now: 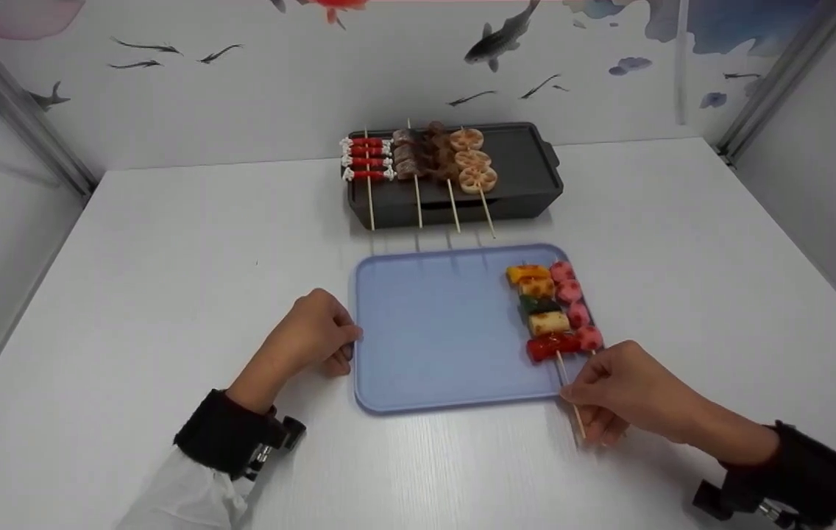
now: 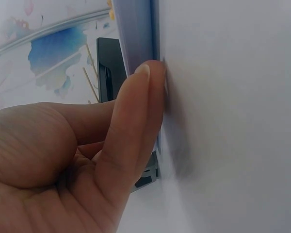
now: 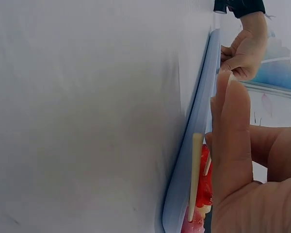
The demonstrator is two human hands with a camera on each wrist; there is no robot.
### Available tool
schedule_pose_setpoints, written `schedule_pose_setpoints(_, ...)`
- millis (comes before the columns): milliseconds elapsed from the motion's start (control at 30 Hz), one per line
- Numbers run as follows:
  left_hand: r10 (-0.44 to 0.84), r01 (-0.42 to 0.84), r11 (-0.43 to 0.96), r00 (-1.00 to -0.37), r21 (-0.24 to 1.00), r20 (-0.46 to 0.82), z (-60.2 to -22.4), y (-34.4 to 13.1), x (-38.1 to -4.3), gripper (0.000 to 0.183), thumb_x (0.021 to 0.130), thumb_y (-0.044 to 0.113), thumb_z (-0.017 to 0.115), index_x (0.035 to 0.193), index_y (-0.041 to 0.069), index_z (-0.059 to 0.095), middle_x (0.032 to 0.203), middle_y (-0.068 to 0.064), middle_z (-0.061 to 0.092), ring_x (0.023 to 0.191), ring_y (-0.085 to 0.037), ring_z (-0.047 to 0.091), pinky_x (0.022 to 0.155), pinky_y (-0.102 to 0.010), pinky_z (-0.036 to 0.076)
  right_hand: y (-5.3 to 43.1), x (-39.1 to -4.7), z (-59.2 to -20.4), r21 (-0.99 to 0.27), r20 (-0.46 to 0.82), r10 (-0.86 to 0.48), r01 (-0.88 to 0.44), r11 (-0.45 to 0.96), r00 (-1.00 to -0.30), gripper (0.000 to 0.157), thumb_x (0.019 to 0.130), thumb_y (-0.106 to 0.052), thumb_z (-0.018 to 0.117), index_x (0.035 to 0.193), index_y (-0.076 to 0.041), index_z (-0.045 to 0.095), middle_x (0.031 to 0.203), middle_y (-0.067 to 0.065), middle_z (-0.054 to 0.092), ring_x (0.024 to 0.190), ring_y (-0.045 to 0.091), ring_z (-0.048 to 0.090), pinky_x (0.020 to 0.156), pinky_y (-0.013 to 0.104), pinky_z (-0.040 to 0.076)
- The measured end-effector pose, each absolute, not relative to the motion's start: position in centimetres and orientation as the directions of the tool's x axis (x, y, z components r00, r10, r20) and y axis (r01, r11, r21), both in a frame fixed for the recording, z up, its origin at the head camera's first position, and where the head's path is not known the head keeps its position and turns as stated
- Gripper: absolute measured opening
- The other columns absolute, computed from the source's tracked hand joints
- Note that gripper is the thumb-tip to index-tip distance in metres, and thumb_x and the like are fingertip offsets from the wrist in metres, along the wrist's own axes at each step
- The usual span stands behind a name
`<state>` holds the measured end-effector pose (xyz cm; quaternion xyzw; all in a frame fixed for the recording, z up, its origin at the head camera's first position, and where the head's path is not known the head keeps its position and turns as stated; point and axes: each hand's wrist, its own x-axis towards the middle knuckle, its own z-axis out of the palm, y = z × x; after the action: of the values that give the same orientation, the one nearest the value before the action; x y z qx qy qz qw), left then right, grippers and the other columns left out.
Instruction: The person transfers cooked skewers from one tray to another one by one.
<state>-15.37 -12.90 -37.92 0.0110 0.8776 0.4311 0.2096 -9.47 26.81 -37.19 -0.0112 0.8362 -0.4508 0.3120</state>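
A pale blue tray (image 1: 447, 331) lies on the white table. At its left edge my left hand (image 1: 319, 331) pinches the rim between thumb and fingers, seen close in the left wrist view (image 2: 121, 121). Along the tray's right side lie a vegetable skewer (image 1: 547, 316) with yellow, green and red pieces and a skewer of pink balls (image 1: 569, 292). By the near right corner my right hand (image 1: 628, 394) pinches the vegetable skewer's stick. Both sticks show beside its fingers in the right wrist view; the exact contact is partly hidden.
Behind the tray stands a black grill (image 1: 521, 158). Several skewers lie across it: red-and-white pieces (image 1: 368, 162), grey chunks (image 1: 407, 158), brown meat (image 1: 438, 151) and lotus slices (image 1: 474, 160). Their sticks jut past its front edge. Patterned panels (image 1: 418, 66) enclose the table.
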Motion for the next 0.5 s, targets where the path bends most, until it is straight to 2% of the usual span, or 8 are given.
schedule_pose_setpoints(333,0.195,-0.166,0.635,-0.911,0.754,-0.364,-37.94,-12.92,-15.42,0.022,0.101,0.002,0.067,0.082,-0.005,0.075,0.068,-0.011,0.071,0.055,-0.015,0.069,0.053,-0.025,0.059,27.5,-9.56,-37.13,-0.75,-0.518,-0.306,0.251,0.612,-0.799,0.028,0.098,-0.027,0.078,0.091,0.0,0.073,0.073,0.013,0.072,0.061,0.024,0.073,0.059,0.034,0.063)
schedule_pose_setpoints(500,0.196,-0.167,0.63,-0.911,0.759,-0.363,-37.92,-12.86,-15.36,0.022,0.101,0.001,0.067,0.082,-0.006,0.075,0.069,-0.012,0.072,0.055,-0.015,0.069,0.053,-0.025,0.059,27.81,-9.6,-36.86,-0.745,-0.489,-0.28,0.229,0.626,-0.826,0.034,0.097,-0.033,0.077,0.092,-0.001,0.069,0.067,0.009,0.067,0.05,0.018,0.063,0.05,0.029,0.058)
